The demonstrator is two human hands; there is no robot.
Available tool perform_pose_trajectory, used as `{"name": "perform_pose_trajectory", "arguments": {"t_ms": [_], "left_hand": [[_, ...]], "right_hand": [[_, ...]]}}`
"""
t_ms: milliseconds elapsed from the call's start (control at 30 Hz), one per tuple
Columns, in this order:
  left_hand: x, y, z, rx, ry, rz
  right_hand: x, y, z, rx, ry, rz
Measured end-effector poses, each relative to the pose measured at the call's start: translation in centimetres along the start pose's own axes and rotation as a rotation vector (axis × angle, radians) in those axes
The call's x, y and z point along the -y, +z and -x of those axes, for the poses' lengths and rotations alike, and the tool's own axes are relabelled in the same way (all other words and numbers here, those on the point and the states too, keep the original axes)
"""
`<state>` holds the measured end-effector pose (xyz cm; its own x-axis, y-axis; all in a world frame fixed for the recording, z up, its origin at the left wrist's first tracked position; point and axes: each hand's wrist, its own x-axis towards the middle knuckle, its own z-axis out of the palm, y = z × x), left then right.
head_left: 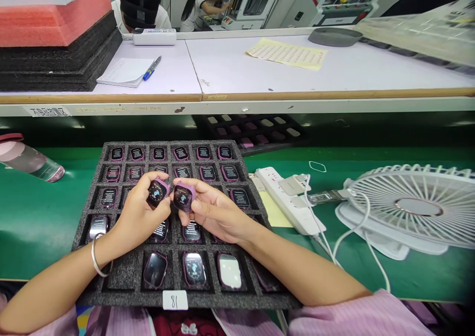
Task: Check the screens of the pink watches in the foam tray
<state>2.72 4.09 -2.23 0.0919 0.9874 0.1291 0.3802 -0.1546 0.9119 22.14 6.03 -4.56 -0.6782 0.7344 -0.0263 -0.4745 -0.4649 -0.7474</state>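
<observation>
Each of my hands holds a purple smartwatch body without a strap, side by side above a foam tray. My left hand [143, 212] is closed around the left watch [157, 192], whose lit screen shows a dial. Between the thumb and fingers of my right hand [215, 210] is the right watch [184, 197], also with a dial on its screen. Below them lies the black foam tray [122, 296], with rows of purple watches in its pockets; many show white text. In the front row, one watch [194, 270] displays a dial and another [229, 271] a pale screen. My forearms hide some pockets.
Right of the tray are a white power strip [289, 202] with cables and a white fan [419, 205]. A bottle [31, 158] lies at left. Under the shelf [222, 73] sits a second tray [256, 148]. Foam sheets [55, 54] are stacked above. Two people are beyond.
</observation>
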Motion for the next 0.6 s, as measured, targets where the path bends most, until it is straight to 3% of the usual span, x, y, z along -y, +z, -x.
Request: {"name": "perform_pose_trajectory", "arguments": {"t_ms": [467, 600], "left_hand": [[0.15, -0.09, 0.01, -0.001, 0.016, -0.034], [0.43, -0.04, -0.46, -0.033, -0.075, 0.049]], "right_hand": [[0.00, 0.04, -0.02, 0.006, 0.022, -0.007], [-0.08, -0.11, -0.18, -0.020, 0.038, 0.002]]}}
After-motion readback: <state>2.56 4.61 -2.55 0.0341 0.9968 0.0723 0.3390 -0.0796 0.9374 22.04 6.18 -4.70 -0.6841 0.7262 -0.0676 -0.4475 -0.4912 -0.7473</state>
